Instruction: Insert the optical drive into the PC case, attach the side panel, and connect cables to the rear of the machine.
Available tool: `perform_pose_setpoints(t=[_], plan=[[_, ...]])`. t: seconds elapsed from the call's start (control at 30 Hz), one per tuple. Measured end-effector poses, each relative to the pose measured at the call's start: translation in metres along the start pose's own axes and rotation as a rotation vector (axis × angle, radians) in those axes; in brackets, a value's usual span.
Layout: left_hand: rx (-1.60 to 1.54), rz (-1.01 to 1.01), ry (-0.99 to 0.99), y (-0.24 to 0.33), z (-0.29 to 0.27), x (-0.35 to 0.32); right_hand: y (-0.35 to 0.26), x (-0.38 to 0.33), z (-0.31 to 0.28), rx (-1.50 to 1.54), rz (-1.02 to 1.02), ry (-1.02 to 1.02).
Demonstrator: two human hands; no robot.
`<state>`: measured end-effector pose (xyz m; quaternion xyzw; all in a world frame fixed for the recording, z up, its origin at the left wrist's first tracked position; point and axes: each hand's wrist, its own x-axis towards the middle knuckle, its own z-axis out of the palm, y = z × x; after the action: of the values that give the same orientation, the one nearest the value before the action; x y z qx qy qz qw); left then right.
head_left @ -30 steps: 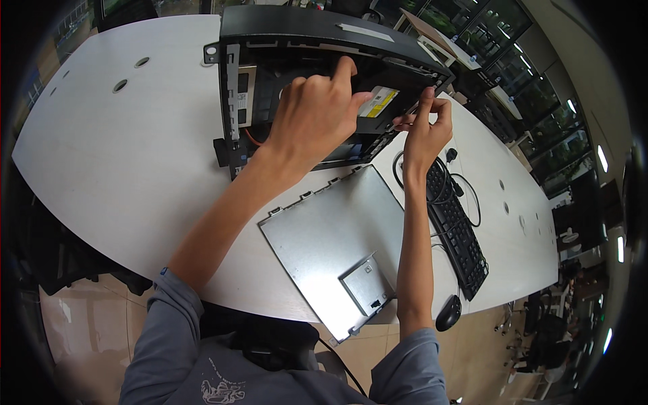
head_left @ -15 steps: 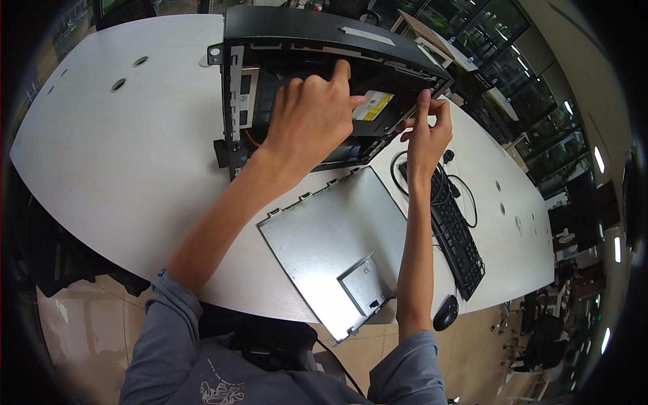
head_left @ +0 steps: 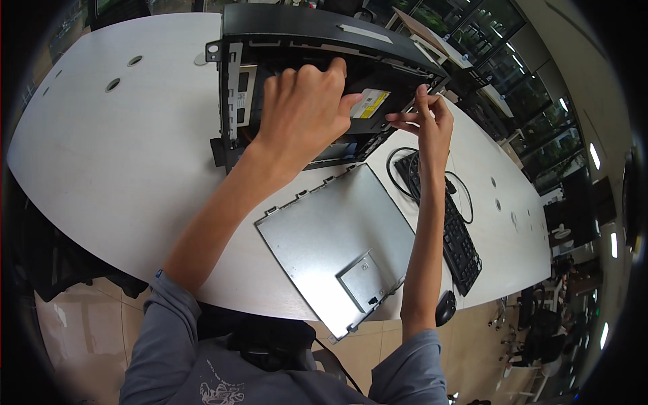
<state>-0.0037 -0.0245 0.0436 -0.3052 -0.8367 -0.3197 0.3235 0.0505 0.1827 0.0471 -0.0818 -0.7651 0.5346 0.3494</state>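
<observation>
Nearest on the white table (head_left: 101,175) lies a grey metal side panel (head_left: 337,243), flat and well clear of both hands, with a black mouse (head_left: 445,307) and a black keyboard (head_left: 455,233) to its right. Beyond it stands the open black computer case (head_left: 304,40). The left hand (head_left: 304,111) reaches inside, curled over a disc drive (head_left: 368,111), though whether that grip truly closes on it I cannot tell. The right hand (head_left: 425,121) has its fingers loosely pinched at the drive's right edge beside the case frame, holding nothing I can make out. On the drive's top sits a rectangular label, yellow and white. The drive could jam if pushed crooked, and the sharp frame edges might nick a finger.
</observation>
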Motion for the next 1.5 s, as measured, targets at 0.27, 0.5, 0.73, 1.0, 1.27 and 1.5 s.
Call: perform_pose_setpoints(t=[0.27, 0.5, 0.73, 1.0, 1.27, 1.5], plan=[[-0.082, -0.002, -0.049, -0.008, -0.021, 0.004, 0.0, -0.011, 0.021, 0.085, -0.075, 0.039], [-0.053, -0.009, -0.029, -0.009, -0.02, 0.004, -0.006, -0.016, 0.018, 0.072, -0.024, 0.042], [-0.141, -0.006, -0.029, -0.008, -0.033, 0.004, -0.005, -0.018, 0.02, 0.086, -0.062, 0.06], [-0.122, -0.032, -0.027, -0.006, -0.003, 0.001, -0.001, -0.011, 0.021, -0.042, -0.086, 0.113], [-0.143, 0.02, 0.019, -0.004, 0.022, -0.005, 0.008, -0.004, 0.017, -0.049, -0.151, 0.185], [-0.153, 0.072, 0.066, -0.006, 0.032, -0.005, 0.031, -0.012, -0.001, -0.096, -0.324, 0.076]])
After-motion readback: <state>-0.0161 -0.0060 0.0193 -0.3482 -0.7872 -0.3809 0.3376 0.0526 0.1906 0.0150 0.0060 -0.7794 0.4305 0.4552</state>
